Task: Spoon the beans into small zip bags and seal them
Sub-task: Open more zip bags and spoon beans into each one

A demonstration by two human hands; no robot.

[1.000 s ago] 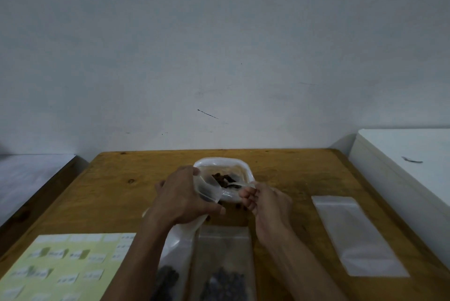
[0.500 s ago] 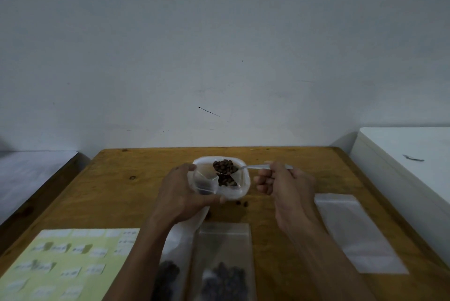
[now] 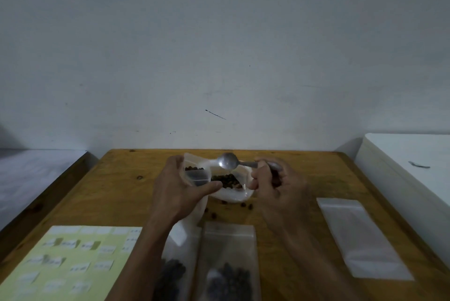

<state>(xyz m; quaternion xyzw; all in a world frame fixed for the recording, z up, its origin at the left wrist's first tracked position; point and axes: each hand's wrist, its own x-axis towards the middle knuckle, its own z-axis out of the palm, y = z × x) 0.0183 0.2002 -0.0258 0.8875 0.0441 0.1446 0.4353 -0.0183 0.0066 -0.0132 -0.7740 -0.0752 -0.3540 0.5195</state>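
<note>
**beanfan:** so right now the left hand (image 3: 181,189) has its grip pinched on the mouth of a small zip bag (image 3: 197,175), holding it open over the tub of beans (image 3: 225,180). The right hand (image 3: 272,182) is clenched round the handle of the spoon (image 3: 227,160), and the bowl of the spoon looks empty to me, tipped up above the tub

**packrat22:** what goes wrong from here, you reckon?

**beanfan:** spills, mostly. There are already loose beans (image 3: 214,215) lying on the surface just in front of the tub, so my guess is the bag mouth is narrow for that spoon. If the pinch slackens the opening flops shut and the next scoop goes over the side. The tub is light plastic too, could get nudged or tipped. And a bean caught in the zip track would stop it sealing

**packrat22:** what about the rest of the place?

**beanfan:** wooden surface (image 3: 126,178) pushed against a bare grey wall (image 3: 219,44). Two bags with beans in them (image 3: 229,274) lie at the near edge, an empty bag (image 3: 362,237) is off to the right, a yellow label sheet (image 3: 73,261) sits near left. There's a white box thing (image 3: 409,169) on the right, and the light is dim
</note>
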